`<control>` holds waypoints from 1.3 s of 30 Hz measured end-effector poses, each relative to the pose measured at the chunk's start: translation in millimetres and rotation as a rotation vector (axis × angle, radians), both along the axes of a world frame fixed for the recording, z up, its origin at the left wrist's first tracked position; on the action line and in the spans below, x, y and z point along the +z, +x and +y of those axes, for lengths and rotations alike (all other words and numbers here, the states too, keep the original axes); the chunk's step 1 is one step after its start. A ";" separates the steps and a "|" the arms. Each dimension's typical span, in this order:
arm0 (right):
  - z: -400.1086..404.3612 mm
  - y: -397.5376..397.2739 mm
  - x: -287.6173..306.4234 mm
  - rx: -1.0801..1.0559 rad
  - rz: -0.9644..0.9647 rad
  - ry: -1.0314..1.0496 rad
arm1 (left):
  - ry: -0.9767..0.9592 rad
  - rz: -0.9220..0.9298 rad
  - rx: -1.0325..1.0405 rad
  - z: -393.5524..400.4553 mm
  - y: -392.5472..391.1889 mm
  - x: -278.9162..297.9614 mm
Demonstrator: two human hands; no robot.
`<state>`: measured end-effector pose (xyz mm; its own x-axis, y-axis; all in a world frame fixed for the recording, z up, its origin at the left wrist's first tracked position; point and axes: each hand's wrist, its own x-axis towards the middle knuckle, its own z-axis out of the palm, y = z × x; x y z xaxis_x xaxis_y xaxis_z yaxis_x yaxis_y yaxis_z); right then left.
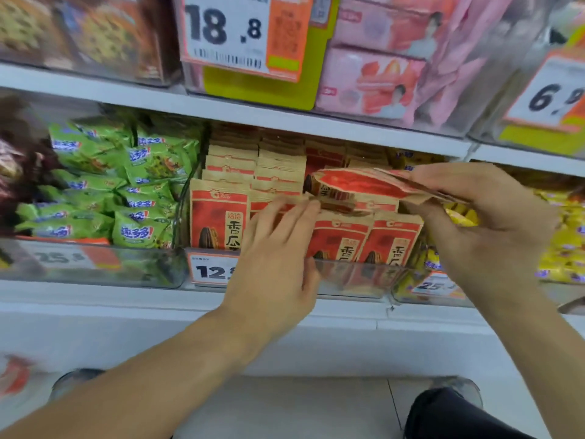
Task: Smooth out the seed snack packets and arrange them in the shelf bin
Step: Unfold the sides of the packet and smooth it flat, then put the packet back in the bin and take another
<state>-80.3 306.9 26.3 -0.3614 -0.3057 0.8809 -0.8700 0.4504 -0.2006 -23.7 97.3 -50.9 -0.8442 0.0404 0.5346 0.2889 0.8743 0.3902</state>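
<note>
Red and tan seed snack packets [218,213] stand upright in rows inside a clear shelf bin [357,277] on the middle shelf. My right hand [484,223] grips a small stack of the same packets [364,185], held flat and level above the bin's right side. My left hand [278,248] reaches over the bin's front wall with fingers straight, the fingertips touching the tops of the front packets just under the held stack. Part of the front row is hidden behind my left hand.
Green snack packs [120,191] fill the bin to the left and yellow packs [560,248] the bin to the right. A price tag reading 12 [212,270] hangs on the bin front. Pink boxes [380,77] and a large price card [228,33] sit on the shelf above.
</note>
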 end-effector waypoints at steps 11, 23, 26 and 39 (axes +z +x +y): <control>-25.2 -39.1 -13.0 -0.115 -0.192 0.304 | 0.079 0.016 -0.045 1.7 1.8 1.4; -39.1 -56.2 -9.4 -0.271 -0.238 0.497 | 0.114 0.022 -0.042 4.3 0.3 0.1; -39.3 -55.6 -7.2 -0.251 -0.175 0.434 | 0.123 0.015 -0.041 4.8 0.1 0.3; -51.1 -61.1 -3.4 -0.256 -0.445 0.427 | 0.144 0.019 -0.039 6.3 -0.7 2.9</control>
<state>-141.5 255.8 23.0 -0.7702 -0.4507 0.4513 -0.6002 0.7516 -0.2737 -24.4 103.7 -48.0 -0.8332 -0.0054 0.5529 0.3297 0.7980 0.5046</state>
